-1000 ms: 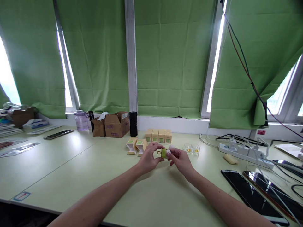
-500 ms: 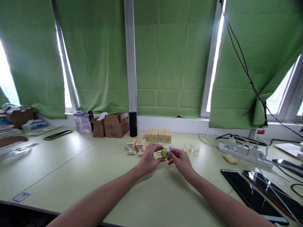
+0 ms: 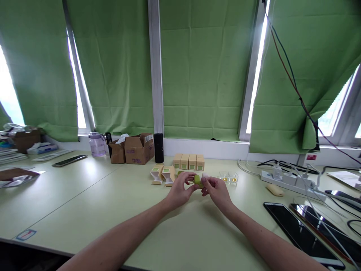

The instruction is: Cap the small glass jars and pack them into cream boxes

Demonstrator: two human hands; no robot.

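Observation:
Between my two hands, above the table, is a small yellow-green piece [image 3: 198, 181] with a boxy shape; its exact kind I cannot make out. My left hand [image 3: 180, 189] grips its left side with thumb and fingers. The fingertips of my right hand [image 3: 216, 189] pinch its right end, where a small white rounded part [image 3: 205, 175] shows just above them. Two opened small cartons [image 3: 168, 175] lie just beyond my left hand. Behind them, several closed kraft cartons [image 3: 188, 162] stand in a row. Two clear little containers [image 3: 228, 177] with yellow centres sit beyond my right hand.
Phones and tablets [image 3: 299, 233] lie at the right, near a white power strip [image 3: 293, 182] with tangled cables. A black cylinder [image 3: 158, 148], a cardboard box [image 3: 139, 148] and a purple bottle [image 3: 96, 144] stand at the back. Another person's hand [image 3: 17, 174] appears at far left.
The yellow-green piece has turned between my fingers, and its loop no longer shows clearly. At far left, the other person's hand has moved right, over a plastic bag.

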